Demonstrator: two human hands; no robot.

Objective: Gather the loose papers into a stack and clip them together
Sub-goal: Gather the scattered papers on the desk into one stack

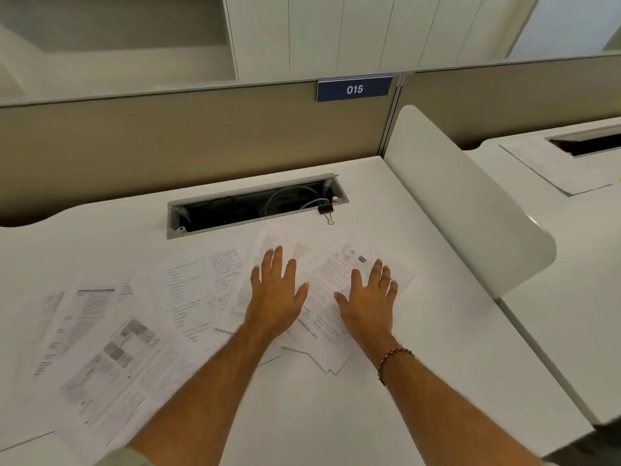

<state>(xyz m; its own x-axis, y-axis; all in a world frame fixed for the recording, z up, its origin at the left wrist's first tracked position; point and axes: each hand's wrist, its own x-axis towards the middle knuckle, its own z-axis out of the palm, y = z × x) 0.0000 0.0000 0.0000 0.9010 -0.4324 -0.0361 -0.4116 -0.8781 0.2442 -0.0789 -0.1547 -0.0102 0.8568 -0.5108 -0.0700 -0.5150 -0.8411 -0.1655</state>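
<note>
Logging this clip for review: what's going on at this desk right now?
A person is starting to gather loose papers spread across a white desk. Both hands lie flat, fingers spread, on the sheets at the right end of the spread: the left hand and the right hand. Most sheets lie fanned out to the left, not stacked. A black binder clip sits untouched beyond the papers, at the edge of the open cable slot. Nothing is clipped yet.

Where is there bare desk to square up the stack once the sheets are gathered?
Bare desk lies near the front edge between the two forearms, and on the right between the right hand and the white divider. The left half is crowded with loose papers; the left hand rests on them. The binder clip sits by the cable tray.
</note>
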